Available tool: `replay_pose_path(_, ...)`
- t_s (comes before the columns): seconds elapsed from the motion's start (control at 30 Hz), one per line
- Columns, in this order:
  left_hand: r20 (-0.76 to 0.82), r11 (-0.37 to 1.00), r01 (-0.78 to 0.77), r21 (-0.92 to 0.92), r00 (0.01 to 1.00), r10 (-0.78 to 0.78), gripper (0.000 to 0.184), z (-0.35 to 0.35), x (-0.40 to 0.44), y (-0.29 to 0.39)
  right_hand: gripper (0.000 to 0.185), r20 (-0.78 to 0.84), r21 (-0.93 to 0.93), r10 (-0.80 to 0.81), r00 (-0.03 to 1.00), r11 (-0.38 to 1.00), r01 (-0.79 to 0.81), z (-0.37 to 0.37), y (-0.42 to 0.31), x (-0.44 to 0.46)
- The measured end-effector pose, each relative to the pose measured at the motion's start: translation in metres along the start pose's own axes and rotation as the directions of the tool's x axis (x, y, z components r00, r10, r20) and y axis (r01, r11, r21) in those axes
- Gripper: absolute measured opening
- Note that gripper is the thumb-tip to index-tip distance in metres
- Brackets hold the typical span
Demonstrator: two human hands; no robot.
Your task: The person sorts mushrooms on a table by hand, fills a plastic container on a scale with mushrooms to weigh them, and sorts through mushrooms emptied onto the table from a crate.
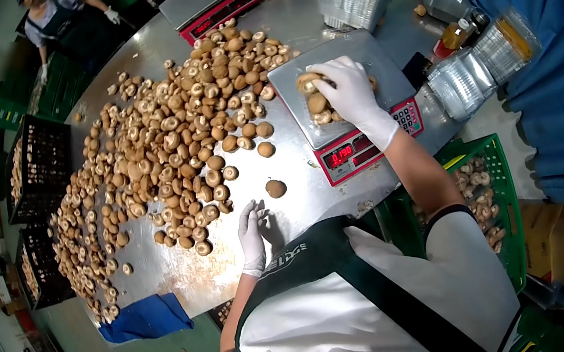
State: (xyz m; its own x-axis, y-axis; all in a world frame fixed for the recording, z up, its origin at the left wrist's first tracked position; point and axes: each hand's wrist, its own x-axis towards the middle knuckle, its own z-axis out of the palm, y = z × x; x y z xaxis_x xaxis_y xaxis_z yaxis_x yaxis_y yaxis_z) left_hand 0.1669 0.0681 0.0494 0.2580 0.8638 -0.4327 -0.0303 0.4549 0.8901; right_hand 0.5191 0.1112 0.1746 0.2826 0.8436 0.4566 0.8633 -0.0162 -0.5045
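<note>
The table (331, 201) is heaped with mushrooms (175, 138) beside the scale (337, 140). Over the scale, the right hand (351, 90) curls on more, gripping or not I can't tell; left of it, the left hand (251, 238) is loosely open.

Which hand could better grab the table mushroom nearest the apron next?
Probably the left hand: it looks empty and lies near that mushroom; the right hand is over mushrooms on the scale.

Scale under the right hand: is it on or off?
On. The scale's red display is lit, showing what looks like 0.190, with the right hand over its plate.
</note>
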Motion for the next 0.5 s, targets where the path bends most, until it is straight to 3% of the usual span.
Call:
replay_pose_path(0.07, 0.004, 1.000, -0.013, 0.003, 1.000, 0.013, 0.034, -0.002, 0.000, -0.005, 0.023, -0.096, 0.140, 0.028, 0.995, 0.990, -0.014, -0.004, -0.025, -0.009)
replay_pose_path(0.1, 0.005, 1.000, -0.008, 0.012, 1.000, 0.008, 0.034, -0.003, 0.000, -0.004, 0.023, -0.009, 0.440, 0.140, 0.990, 0.889, -0.122, 0.004, -0.041, -0.020)
replay_pose_path(0.13, -0.011, 1.000, 0.000, 0.012, 1.000, 0.000, 0.034, -0.005, 0.001, -0.005, 0.022, -0.029, 0.451, 0.008, 1.000, 0.893, 0.006, 0.014, -0.056, -0.032)
replay_pose_path(0.17, -0.017, 1.000, 0.011, 0.010, 1.000, -0.011, 0.034, -0.006, 0.003, -0.007, 0.022, 0.079, 0.505, 0.037, 0.996, 0.860, -0.072, 0.032, -0.064, -0.050)
replay_pose_path(0.2, -0.037, 1.000, 0.015, -0.009, 0.999, -0.016, 0.034, -0.004, 0.006, -0.009, 0.021, 0.081, 0.558, 0.006, 0.997, 0.828, -0.050, 0.053, -0.076, -0.069)
replay_pose_path(0.23, -0.023, 1.000, 0.023, -0.014, 0.999, -0.023, 0.035, -0.006, 0.009, -0.013, 0.020, 0.132, 0.499, -0.071, 0.989, 0.867, -0.005, 0.073, -0.079, -0.085)
replay_pose_path(0.27, 0.010, 1.000, -0.010, 0.026, 1.000, 0.009, 0.036, -0.007, 0.012, -0.017, 0.022, 0.260, 0.492, 0.013, 0.966, 0.859, -0.144, 0.090, -0.086, -0.100)
replay_pose_path(0.3, 0.042, 0.997, -0.045, 0.064, 0.998, 0.043, 0.038, -0.007, 0.014, -0.019, 0.025, 0.304, 0.428, 0.037, 0.952, 0.887, -0.171, 0.108, -0.085, -0.114)
replay_pose_path(0.37, 0.087, 0.992, 0.001, 0.125, 0.996, -0.012, 0.040, -0.007, 0.017, -0.024, 0.032, 0.331, 0.337, 0.073, 0.941, 0.922, -0.190, 0.143, -0.073, -0.136)
replay_pose_path(0.47, 0.138, 0.980, 0.087, 0.177, 0.984, -0.112, 0.042, -0.003, 0.014, -0.023, 0.041, 0.409, 0.172, 0.151, 0.900, 0.956, -0.239, 0.146, -0.066, -0.157)
replay_pose_path(0.5, 0.129, 0.981, 0.103, 0.167, 0.984, -0.125, 0.042, -0.002, 0.012, -0.019, 0.044, 0.412, 0.192, 0.119, 0.903, 0.958, -0.214, 0.141, -0.062, -0.159)
